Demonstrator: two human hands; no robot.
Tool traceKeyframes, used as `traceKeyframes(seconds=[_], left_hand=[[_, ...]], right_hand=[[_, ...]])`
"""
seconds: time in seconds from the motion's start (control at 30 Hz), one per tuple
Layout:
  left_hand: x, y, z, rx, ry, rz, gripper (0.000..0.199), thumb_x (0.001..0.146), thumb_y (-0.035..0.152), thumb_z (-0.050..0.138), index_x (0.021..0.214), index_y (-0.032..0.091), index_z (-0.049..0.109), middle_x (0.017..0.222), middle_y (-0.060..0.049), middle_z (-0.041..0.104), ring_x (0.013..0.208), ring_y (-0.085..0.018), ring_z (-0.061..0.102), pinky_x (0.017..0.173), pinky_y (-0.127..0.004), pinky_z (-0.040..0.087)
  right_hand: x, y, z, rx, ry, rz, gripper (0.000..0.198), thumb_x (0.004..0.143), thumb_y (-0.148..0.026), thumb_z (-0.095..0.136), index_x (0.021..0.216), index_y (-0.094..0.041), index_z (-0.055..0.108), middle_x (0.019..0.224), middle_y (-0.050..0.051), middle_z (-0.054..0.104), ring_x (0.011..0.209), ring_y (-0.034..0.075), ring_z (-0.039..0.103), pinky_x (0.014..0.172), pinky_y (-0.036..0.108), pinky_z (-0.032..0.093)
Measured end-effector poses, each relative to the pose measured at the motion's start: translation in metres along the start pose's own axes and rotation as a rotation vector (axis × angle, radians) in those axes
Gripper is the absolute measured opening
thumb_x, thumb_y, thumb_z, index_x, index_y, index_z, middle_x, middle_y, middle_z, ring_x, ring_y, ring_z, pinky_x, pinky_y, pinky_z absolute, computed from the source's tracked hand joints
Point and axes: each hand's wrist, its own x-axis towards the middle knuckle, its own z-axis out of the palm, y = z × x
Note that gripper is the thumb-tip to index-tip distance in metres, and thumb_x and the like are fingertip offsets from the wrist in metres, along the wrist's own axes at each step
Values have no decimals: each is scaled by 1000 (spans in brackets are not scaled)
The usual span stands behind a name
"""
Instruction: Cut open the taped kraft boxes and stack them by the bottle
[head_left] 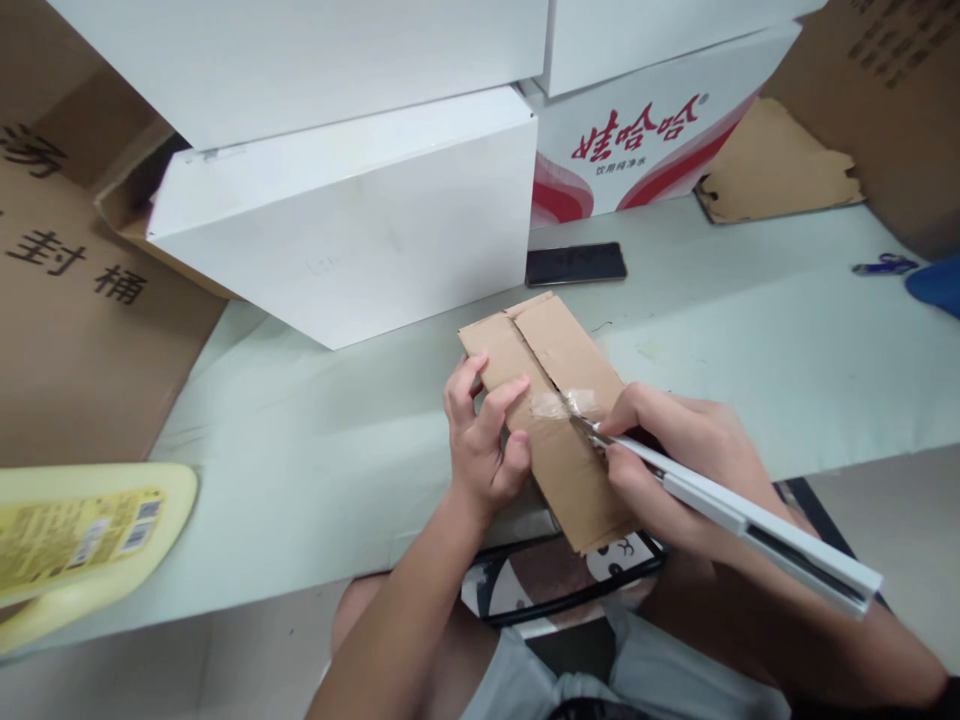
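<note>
Left hand (487, 440): mine, half-curled, grasping the carton (551, 445) on its nine-o'clock side.
Right hand (697, 440): I pinch the white cutter (712, 502) at four o'clock, tip at the tape (553, 404).
Carton: before me, phone (576, 265) at its twelve.

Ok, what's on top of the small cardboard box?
Clear tape across the seam of the box, the white cutter at it, and part of the left hand. The right hand hides part of one edge; flaps cover any contents.
</note>
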Motion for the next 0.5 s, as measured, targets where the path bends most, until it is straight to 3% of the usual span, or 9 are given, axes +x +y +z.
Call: traceKeyframes(seconds=[0.5], left_hand=[[1,0,-1,14,-4,5,44,104,45,33,130,23,61,151,-15,43,144,-34,44,111,-50,46]], right_hand=[[-7,3,3,-10,5,31,9,86,-16,52,85,-25,49,62,-5,58,46,10,46,48,25,34]])
